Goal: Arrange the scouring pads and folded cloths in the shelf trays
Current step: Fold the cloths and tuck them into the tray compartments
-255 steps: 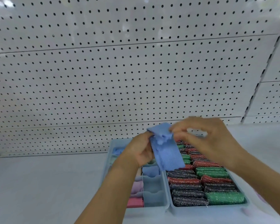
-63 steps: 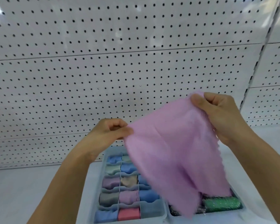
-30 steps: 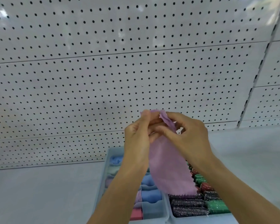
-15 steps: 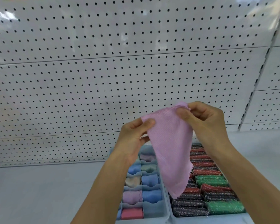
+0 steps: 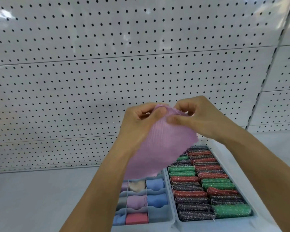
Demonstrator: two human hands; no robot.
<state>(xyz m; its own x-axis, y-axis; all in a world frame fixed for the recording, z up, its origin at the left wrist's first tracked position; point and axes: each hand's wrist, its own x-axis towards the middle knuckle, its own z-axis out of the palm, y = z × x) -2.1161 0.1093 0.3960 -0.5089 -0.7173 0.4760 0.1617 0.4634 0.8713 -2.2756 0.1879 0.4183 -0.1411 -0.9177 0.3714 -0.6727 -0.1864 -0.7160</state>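
Note:
A pink cloth (image 5: pixel 159 144) hangs in the air above the trays, gathered at its top edge. My left hand (image 5: pixel 139 122) pinches that top edge on the left, and my right hand (image 5: pixel 196 118) pinches it on the right, the two hands close together. Below stands a divided grey tray (image 5: pixel 161 215) with folded blue, pink, beige and red cloths in its compartments; its near right compartment holds nothing. To its right a second tray (image 5: pixel 233 168) is packed with rows of glittery red, green and dark scouring pads (image 5: pixel 206 190).
Both trays sit on a white shelf (image 5: pixel 40 198) backed by a white pegboard wall (image 5: pixel 107 64). A vertical upright (image 5: pixel 258 101) divides the pegboard at the right. Bare shelf extends left of the trays.
My hands have come together again at the cloth's top edge, and the cloth hangs shorter and wider than half a second ago. The view has tilted slightly.

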